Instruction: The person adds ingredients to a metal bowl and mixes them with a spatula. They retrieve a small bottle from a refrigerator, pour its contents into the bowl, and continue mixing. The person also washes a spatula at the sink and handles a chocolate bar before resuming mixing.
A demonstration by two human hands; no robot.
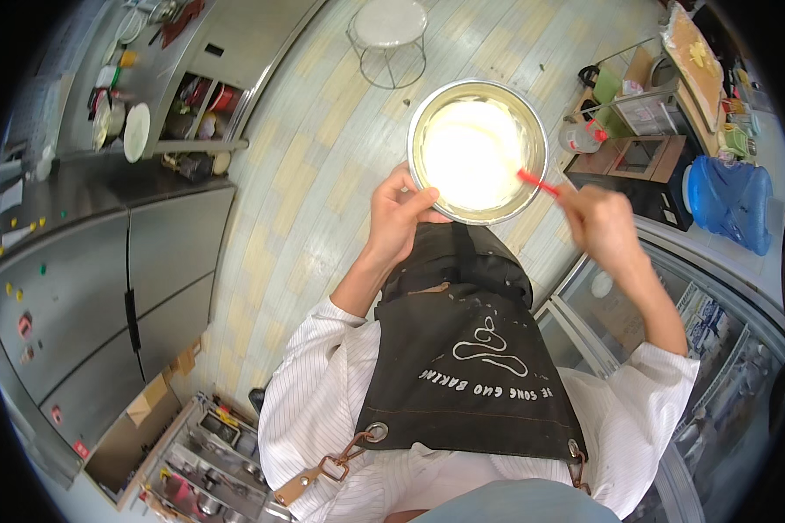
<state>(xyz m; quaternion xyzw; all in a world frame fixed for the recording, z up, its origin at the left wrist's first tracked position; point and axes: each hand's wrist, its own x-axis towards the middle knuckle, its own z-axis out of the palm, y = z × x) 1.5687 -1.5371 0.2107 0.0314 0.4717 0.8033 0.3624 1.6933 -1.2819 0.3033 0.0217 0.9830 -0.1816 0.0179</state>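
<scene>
A round metal mixing bowl (416,118) is held up in front of my dark apron. Inside it lies a pale, creamy mixture (471,148), so bright that its surface detail is washed out. My left hand (399,213) grips the bowl's near left side, thumb over the rim and fingers underneath. In my right hand (600,222), closed in a fist to the right of the bowl, is a red spatula (539,181). Its red end reaches over the bowl's right rim; the tip is lost in the glare.
A round white stool (391,24) stands on the plank floor ahead. Steel cabinets (87,288) line the left. To the right are a dark oven-like appliance (637,170), a large blue water bottle (731,205) and a glass-fronted fridge (619,322). A drawer of tools (209,462) sits lower left.
</scene>
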